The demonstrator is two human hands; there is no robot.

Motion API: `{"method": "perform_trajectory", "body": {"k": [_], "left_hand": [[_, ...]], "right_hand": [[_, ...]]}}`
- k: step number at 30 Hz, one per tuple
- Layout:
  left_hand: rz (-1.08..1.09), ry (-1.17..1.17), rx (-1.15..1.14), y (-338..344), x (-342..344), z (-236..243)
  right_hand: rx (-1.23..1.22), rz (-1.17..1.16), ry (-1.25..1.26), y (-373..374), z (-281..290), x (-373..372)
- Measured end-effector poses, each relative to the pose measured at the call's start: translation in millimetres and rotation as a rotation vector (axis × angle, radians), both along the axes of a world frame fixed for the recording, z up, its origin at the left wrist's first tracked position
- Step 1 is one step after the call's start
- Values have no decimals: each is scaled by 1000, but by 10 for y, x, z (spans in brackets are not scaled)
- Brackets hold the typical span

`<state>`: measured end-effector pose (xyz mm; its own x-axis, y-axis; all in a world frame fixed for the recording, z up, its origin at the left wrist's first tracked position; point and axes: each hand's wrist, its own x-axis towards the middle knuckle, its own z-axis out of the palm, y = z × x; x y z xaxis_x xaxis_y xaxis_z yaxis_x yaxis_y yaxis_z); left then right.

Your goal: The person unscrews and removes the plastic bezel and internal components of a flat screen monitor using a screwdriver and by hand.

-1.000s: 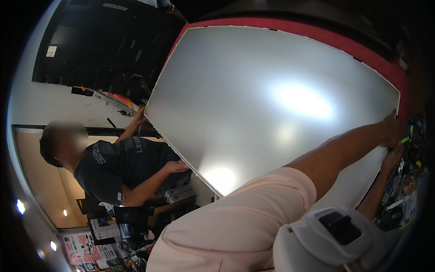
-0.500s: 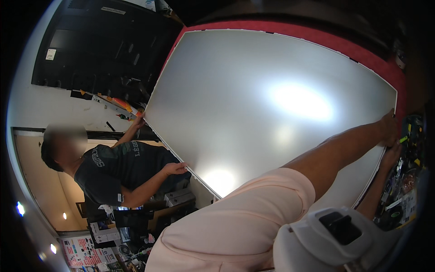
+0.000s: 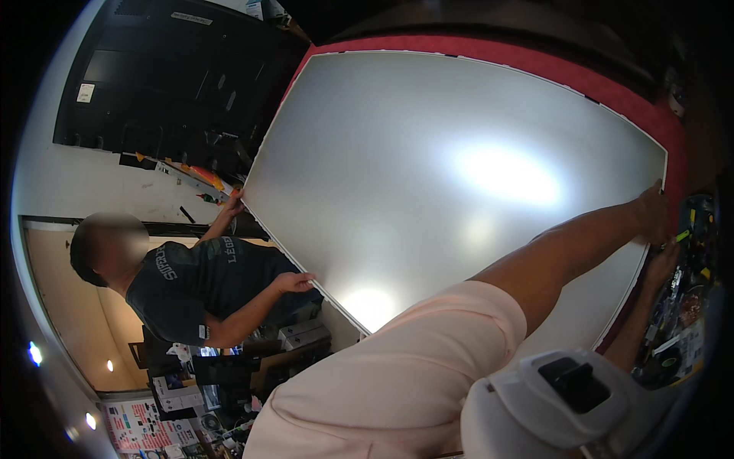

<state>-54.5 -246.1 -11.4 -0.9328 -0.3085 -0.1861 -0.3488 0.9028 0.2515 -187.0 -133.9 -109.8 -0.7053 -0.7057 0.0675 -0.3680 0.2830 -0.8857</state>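
Note:
A large silvery-white panel [image 3: 397, 176] with a thin rim fills the middle of the head view, inside a red border [image 3: 535, 61]. My left arm, in a pale pink sleeve, crosses its lower right part, and my left hand [image 3: 650, 214] grips its right edge. My right hand [image 3: 662, 260] is just below, beside that edge; its fingers are partly hidden and hard to read. At the left, a co-worker [image 3: 199, 291] in a dark T-shirt holds the panel's left edge with both hands.
A black flat back panel [image 3: 168, 76] is at the upper left. Cluttered boxes and electronics [image 3: 302, 333] lie behind the co-worker. Tools and small items [image 3: 692, 291] crowd the far right. A white plastic device [image 3: 497, 405] fills the bottom right foreground.
The panel has shifted slightly left and its top edge a little down. My left hand and the co-worker's hands have moved slightly with it.

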Motion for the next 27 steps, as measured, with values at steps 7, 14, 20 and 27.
{"method": "perform_trajectory", "body": {"k": [7,14,20,27], "left_hand": [[-52,169,-30,137,-267,129],[-291,63,-322,-369,105,-414],[-152,102,80,-364,63,-106],[-194,7,57,-531,77,-168]], "right_hand": [[39,14,159,297,-256,-738],[-104,-62,-471,-96,359,467],[-452,-10,-954,-94,434,456],[-576,-120,-666,-273,315,653]]}}
